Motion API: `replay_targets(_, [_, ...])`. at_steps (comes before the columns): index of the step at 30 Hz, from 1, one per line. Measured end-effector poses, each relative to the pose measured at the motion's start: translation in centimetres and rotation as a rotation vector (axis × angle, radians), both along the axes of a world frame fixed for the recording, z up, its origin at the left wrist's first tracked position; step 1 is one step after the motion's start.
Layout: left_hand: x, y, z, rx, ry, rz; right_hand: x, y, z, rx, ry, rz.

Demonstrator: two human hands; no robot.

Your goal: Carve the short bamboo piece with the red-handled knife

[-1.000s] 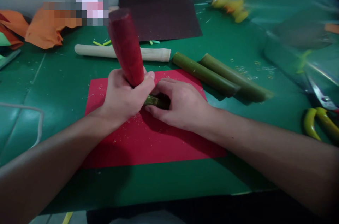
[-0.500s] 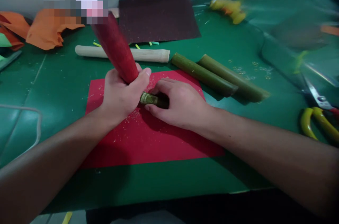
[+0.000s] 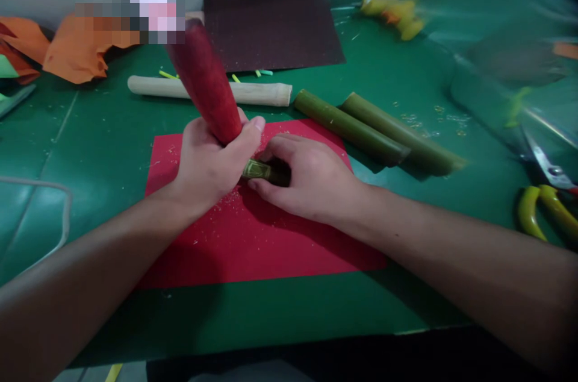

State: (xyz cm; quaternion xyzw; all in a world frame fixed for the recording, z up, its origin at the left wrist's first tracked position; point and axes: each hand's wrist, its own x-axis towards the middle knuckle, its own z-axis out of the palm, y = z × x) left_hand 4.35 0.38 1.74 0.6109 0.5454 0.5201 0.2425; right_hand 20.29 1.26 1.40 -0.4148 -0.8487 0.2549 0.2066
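Observation:
My left hand (image 3: 214, 159) is closed around a thick red rod-like handle (image 3: 210, 87), which leans up and to the left. Its far end is hidden by pixelation, so I cannot tell what kind of tool it is. Just to the right, my right hand (image 3: 311, 177) grips a short piece of green bamboo (image 3: 257, 169) with pale scraped marks near its left end. Part of the bamboo disappears under the right fingers, and the left hand covers its other end. Both hands are over a red sheet (image 3: 271, 249) sprinkled with fine shavings.
A pale peeled stick (image 3: 262, 94) and two green bamboo tubes (image 3: 352, 127) lie behind the hands. Farther back are a dark sheet (image 3: 275, 26), a yellow glue gun (image 3: 392, 13) and crumpled orange paper (image 3: 74, 53). Yellow-handled scissors (image 3: 553, 174) rest at right.
The red handle and my left hand have shifted slightly right along the bamboo, covering more of its left end. My right hand keeps its grip. The view has shifted slightly.

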Motion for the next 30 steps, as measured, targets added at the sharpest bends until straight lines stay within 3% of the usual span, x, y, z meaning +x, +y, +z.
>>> replay_targets(11, [0.28, -0.09, 0.63, -0.122, -0.023, -0.015, 0.05, 0.13, 0.24, -0.074, 0.043, 0.024])
replay_targets(17, [0.15, 0.08, 0.49, -0.082, -0.096, 0.024, 0.03, 0.28, 0.25, -0.039, 0.007, 0.002])
replay_targets(30, [0.21, -0.09, 0.5, -0.083, -0.041, -0.01, 0.1, 0.09, 0.12, -0.06, 0.031, 0.01])
